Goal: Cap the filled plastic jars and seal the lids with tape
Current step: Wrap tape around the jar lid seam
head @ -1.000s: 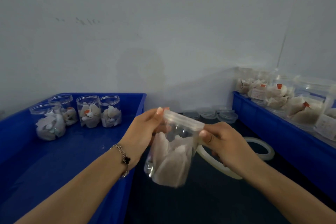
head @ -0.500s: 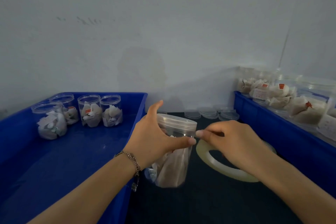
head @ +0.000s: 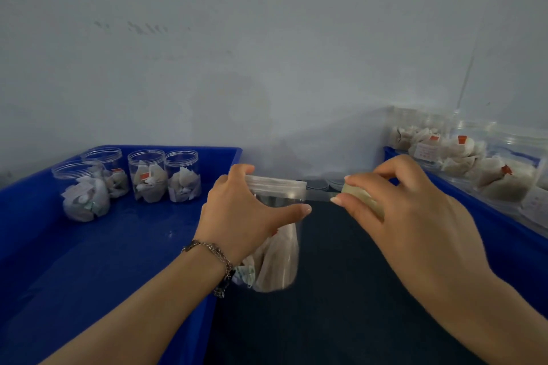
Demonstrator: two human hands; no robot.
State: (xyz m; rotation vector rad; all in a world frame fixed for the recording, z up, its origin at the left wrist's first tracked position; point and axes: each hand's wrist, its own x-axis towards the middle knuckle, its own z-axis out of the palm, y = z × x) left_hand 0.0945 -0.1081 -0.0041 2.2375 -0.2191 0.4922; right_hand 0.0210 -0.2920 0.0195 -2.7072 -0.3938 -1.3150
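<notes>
A clear plastic jar point(head: 278, 258) filled with white sachets stands on the dark table, its clear lid point(head: 275, 185) on top. My left hand point(head: 246, 216) grips the jar just under the lid, thumb across the front. My right hand point(head: 394, 210) holds a roll of clear tape point(head: 361, 197) to the right of the jar. A strip of tape point(head: 321, 195) runs taut from the roll to the lid's edge.
A blue bin point(head: 89, 246) on the left holds several uncapped filled jars point(head: 148, 176). Another blue bin point(head: 504, 231) on the right holds capped filled jars point(head: 462, 151). Spare clear lids point(head: 329, 184) lie at the back by the wall.
The jar went from tilted in both hands to upright in my left hand's grip. My right hand picked up the tape roll and drew a strip out to the right of the lid.
</notes>
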